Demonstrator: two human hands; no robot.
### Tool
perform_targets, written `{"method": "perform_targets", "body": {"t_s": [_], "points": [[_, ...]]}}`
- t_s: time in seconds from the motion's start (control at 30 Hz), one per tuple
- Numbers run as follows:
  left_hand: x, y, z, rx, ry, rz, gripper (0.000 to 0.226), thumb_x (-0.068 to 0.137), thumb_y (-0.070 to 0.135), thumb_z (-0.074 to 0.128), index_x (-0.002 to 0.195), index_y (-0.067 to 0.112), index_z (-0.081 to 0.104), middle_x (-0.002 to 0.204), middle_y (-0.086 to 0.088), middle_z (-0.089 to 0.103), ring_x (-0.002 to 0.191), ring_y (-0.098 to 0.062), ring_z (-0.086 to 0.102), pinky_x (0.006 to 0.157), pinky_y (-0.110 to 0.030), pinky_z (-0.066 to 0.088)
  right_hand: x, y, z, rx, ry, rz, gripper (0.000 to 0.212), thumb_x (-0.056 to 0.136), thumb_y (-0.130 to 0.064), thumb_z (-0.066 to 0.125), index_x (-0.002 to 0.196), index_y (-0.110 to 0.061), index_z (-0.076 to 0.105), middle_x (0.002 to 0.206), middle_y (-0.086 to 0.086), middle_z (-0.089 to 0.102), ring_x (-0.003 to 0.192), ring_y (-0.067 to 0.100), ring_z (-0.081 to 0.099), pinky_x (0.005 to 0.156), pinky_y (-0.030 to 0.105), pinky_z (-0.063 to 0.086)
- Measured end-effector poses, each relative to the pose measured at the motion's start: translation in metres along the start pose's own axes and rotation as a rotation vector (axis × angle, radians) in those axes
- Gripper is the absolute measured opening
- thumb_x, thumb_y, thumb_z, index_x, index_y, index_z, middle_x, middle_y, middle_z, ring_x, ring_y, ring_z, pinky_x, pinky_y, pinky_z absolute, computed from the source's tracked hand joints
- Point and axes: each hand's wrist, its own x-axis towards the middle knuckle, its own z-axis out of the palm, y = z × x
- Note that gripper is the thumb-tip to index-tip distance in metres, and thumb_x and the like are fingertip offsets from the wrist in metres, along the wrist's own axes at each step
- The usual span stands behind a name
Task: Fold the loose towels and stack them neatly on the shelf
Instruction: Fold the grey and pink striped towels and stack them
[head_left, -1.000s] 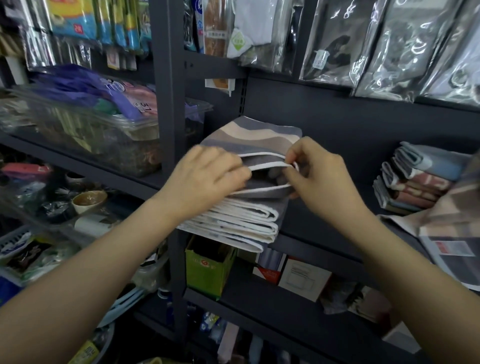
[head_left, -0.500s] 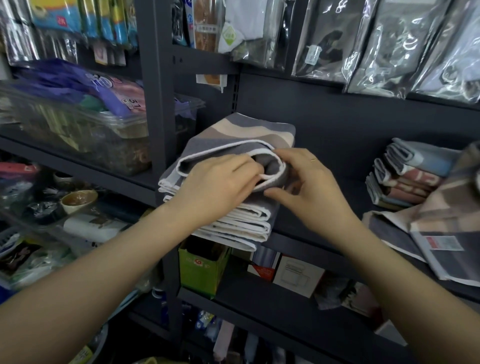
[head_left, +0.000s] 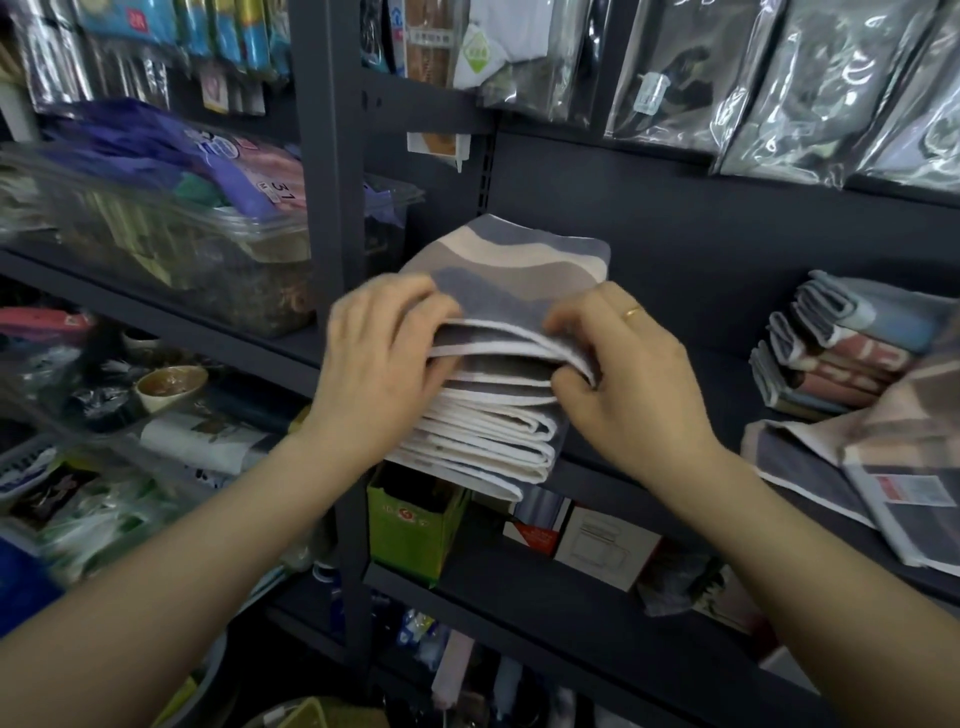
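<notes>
- The dark metal shelf (head_left: 675, 467) fills the frame; the board at mid-height carries all the towels, with packaged goods hanging along the top and a clear plastic bin (head_left: 171, 249) on the left bay
- The stack of folded towels (head_left: 498, 431) sits at the centre of the frame, at the left end of that board and just beside the upright post, its folded edges overhanging the front lip
- A loose towel (head_left: 852, 467) lies spread and unfolded at the right edge of the frame, on the same board, a label showing on it
- A second, smaller stack of blue and red towels (head_left: 831, 353) stands behind it, upper right of centre
- The top grey towel (head_left: 519, 291) lies on the central stack, its white-bordered front edge lifted slightly
- The left hand (head_left: 379, 364) presses on the stack's left front, fingers curled over the top towel's edge
- The right hand (head_left: 623, 374) pinches the top towel's right front corner between thumb and fingers
- Step in hand, as I judge it: squaring the top towel on the stack
- Next move likely calls for flattening that raised edge, pushing the stack back from the lip, then taking up the loose towel to fold
</notes>
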Motion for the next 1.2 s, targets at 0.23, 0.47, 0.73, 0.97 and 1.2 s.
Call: {"method": "perform_targets", "body": {"t_s": [0.23,0.47,0.73,0.97,1.2], "points": [[0.002,-0.038,-0.020,-0.161,-0.535,0.109,0.026,0.080,0.015,0.046,0.093,0.007,0.067,0.089,-0.009,0.062,0.081,-0.023,0.050,0.070,-0.038,0.045,0.002,0.011,-0.003,0.180,-0.365,-0.186,0.017,0.079,-0.023,0.052,0.082,-0.012,0.064,0.073,-0.009,0.054,0.064,0.007,0.053,0.058,0.028,0.046],[0.030,-0.022,-0.011,-0.211,-0.476,0.012,0.045,0.085,0.047,0.042,0.069,0.007,0.057,0.106,-0.009,0.058,0.088,-0.026,0.056,0.076,-0.037,0.044,0.054,0.080,0.040,0.528,0.091,0.646,0.011,0.089,-0.018,0.055,0.090,-0.008,0.059,0.082,0.000,0.061,0.075,0.012,0.055,0.070,0.032,0.046],[0.056,-0.020,0.014,-0.138,-0.739,-0.023,0.078,0.076,0.070,0.014,0.132,0.028,0.049,0.138,0.007,0.048,0.122,-0.016,0.046,0.096,-0.033,0.038,0.118,0.138,0.063,0.941,0.010,1.179,0.034,0.080,-0.027,0.070,0.106,-0.008,0.059,0.090,0.007,0.063,0.067,0.016,0.058,0.050,0.027,0.048],[0.065,-0.033,0.014,-0.061,-0.819,-0.177,0.080,0.076,0.078,0.001,0.076,0.020,0.057,0.089,0.006,0.059,0.086,-0.015,0.056,0.065,-0.034,0.043,0.122,0.152,0.078,0.819,0.022,1.193,0.035,0.079,-0.005,0.063,0.112,-0.003,0.052,0.080,0.012,0.057,0.056,0.018,0.059,0.040,0.019,0.045],[0.085,-0.007,0.028,0.108,-0.837,-0.195,0.105,0.049,0.092,0.001,0.114,0.025,0.050,0.105,0.003,0.060,0.094,-0.016,0.055,0.069,-0.030,0.041,0.124,0.128,0.058,0.221,-0.037,0.278,0.042,0.085,-0.022,0.063,0.125,-0.014,0.054,0.132,0.007,0.050,0.125,0.019,0.043,0.099,0.019,0.027]]}}
